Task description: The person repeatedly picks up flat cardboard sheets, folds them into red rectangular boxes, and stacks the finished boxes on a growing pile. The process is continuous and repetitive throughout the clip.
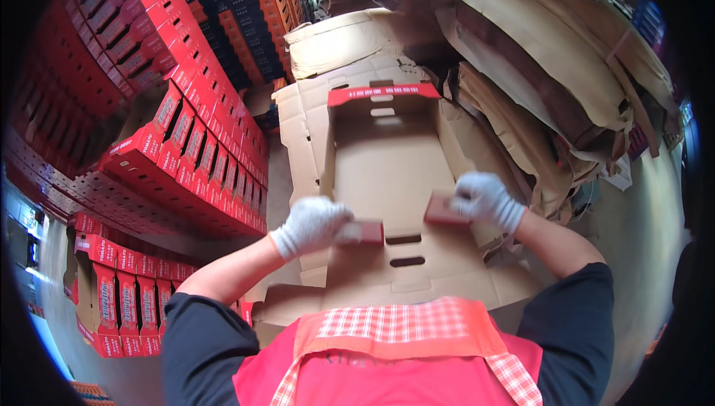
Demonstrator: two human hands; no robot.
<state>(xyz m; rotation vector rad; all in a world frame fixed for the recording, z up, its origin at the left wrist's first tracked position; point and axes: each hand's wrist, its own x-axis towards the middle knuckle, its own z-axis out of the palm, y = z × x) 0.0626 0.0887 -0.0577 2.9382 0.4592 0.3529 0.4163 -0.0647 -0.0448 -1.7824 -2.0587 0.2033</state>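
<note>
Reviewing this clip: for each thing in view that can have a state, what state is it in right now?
Cardboard box: half folded, far end flap up, near end still flat.
Left hand: gloved, gripping a red side flap.
Right hand: gloved, gripping the other red flap.
Red boxes: assembled, stacked in rows.
Flat cardboard sheets: unfolded, piled loosely.

Stacked red boxes (201, 145) at left, heaped brown flattened cardboard (536, 56) at right.
</note>
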